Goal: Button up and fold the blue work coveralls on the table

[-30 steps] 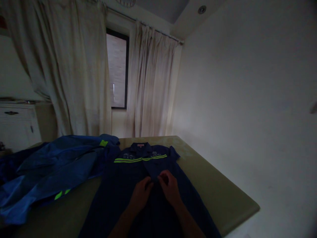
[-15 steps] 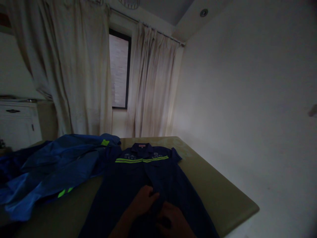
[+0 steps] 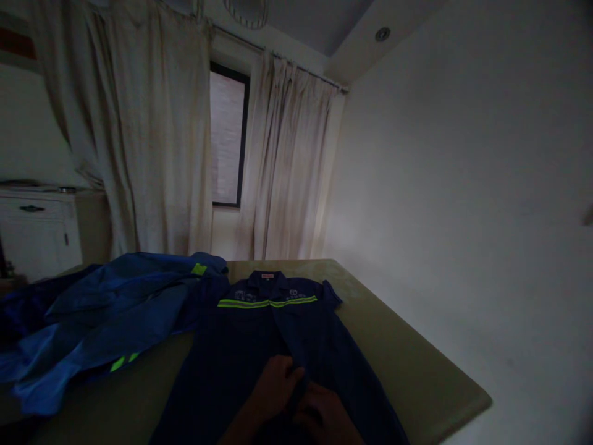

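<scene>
A dark navy short-sleeved work shirt [image 3: 241,334] lies spread front side up, collar away from me, with a yellow-green reflective stripe across its chest. My left hand [image 3: 278,383] is closed, fingers pinching the shirt's front edge low on the opening. Close beside it on the right, my right hand [image 3: 322,411] is also closed on the cloth of that edge, thumb and fingers curled together. Dim light hides the fingertips and any button there. The shirt's lower part runs out of view beneath my wrists.
A heap of blue garments [image 3: 120,303] with yellow-green patches lies left of the shirt. Both rest on a yellowish-green padded surface [image 3: 398,358] beside a white wall [image 3: 463,185]. Behind are pale curtains [image 3: 162,142], a window [image 3: 227,136] and a white cabinet [image 3: 37,232].
My hands have come closer together, the left shifting slightly right and down along the shirt's front edge. The camera view has tilted a little.
</scene>
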`<action>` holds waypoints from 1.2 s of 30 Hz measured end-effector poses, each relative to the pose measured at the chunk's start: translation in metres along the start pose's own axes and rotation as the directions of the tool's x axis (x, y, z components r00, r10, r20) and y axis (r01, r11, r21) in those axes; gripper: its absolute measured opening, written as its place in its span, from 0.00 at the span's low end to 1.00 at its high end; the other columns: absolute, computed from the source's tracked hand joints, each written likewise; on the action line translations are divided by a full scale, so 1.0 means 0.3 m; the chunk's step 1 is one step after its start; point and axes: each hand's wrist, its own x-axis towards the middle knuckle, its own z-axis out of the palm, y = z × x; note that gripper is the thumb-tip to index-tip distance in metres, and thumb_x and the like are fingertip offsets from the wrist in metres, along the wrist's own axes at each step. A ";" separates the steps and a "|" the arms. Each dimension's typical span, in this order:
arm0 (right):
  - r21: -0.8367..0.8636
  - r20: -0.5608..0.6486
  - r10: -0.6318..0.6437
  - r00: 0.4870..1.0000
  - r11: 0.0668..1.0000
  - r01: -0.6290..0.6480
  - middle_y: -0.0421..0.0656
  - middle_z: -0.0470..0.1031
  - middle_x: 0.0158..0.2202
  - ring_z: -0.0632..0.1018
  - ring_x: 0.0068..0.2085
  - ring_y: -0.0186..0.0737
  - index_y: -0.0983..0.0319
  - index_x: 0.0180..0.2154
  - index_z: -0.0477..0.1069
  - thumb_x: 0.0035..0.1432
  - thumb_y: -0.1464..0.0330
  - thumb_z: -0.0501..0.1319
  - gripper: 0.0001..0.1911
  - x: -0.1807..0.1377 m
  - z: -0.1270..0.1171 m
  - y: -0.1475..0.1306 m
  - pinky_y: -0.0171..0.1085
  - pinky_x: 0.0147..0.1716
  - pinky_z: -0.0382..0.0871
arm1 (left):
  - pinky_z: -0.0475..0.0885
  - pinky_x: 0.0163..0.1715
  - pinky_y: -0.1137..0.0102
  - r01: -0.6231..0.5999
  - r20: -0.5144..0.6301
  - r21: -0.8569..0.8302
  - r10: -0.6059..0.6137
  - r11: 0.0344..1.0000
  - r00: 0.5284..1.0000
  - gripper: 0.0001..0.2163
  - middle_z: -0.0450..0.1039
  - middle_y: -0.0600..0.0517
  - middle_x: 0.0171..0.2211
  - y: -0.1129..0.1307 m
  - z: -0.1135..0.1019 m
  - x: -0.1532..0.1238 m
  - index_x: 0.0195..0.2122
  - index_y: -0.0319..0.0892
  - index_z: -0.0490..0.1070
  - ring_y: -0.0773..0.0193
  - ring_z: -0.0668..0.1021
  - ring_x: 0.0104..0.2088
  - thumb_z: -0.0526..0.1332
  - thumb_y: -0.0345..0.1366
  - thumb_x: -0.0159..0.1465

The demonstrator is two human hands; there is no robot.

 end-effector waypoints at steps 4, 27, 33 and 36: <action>0.015 -0.047 0.105 0.993 0.994 -0.104 0.42 0.80 0.38 0.78 0.42 0.43 0.57 0.33 0.77 0.62 0.62 0.62 0.08 -0.001 -0.013 0.001 0.37 0.45 0.67 | 0.66 0.33 0.70 0.042 -0.094 -0.170 -0.059 0.985 0.994 0.21 0.69 0.55 0.25 -0.002 0.008 0.008 0.24 0.44 0.67 0.61 0.72 0.32 0.57 0.56 0.62; -0.277 -0.147 0.162 0.976 0.940 -0.197 0.40 0.77 0.35 0.77 0.36 0.40 0.57 0.35 0.69 0.67 0.55 0.59 0.14 -0.013 0.036 0.034 0.35 0.37 0.65 | 0.69 0.40 0.67 -0.166 -0.005 -0.318 0.173 0.933 0.985 0.10 0.76 0.52 0.31 -0.025 -0.025 0.011 0.31 0.41 0.75 0.58 0.76 0.36 0.53 0.35 0.59; -0.359 -0.095 0.115 0.989 0.922 -0.142 0.41 0.77 0.37 0.77 0.38 0.40 0.57 0.37 0.70 0.66 0.58 0.61 0.10 -0.008 0.071 0.019 0.35 0.38 0.65 | 0.72 0.45 0.67 -0.130 -0.097 -0.271 0.108 0.954 0.989 0.15 0.82 0.49 0.37 -0.086 -0.108 0.010 0.39 0.43 0.79 0.57 0.80 0.41 0.52 0.39 0.65; -0.398 -0.083 0.132 0.988 0.904 -0.155 0.41 0.77 0.37 0.78 0.38 0.40 0.57 0.37 0.70 0.65 0.60 0.63 0.08 -0.005 0.089 0.021 0.35 0.38 0.65 | 0.72 0.51 0.65 -0.103 -0.159 -0.126 0.083 0.987 0.984 0.17 0.82 0.47 0.44 -0.122 -0.140 0.005 0.45 0.43 0.79 0.57 0.81 0.47 0.51 0.38 0.66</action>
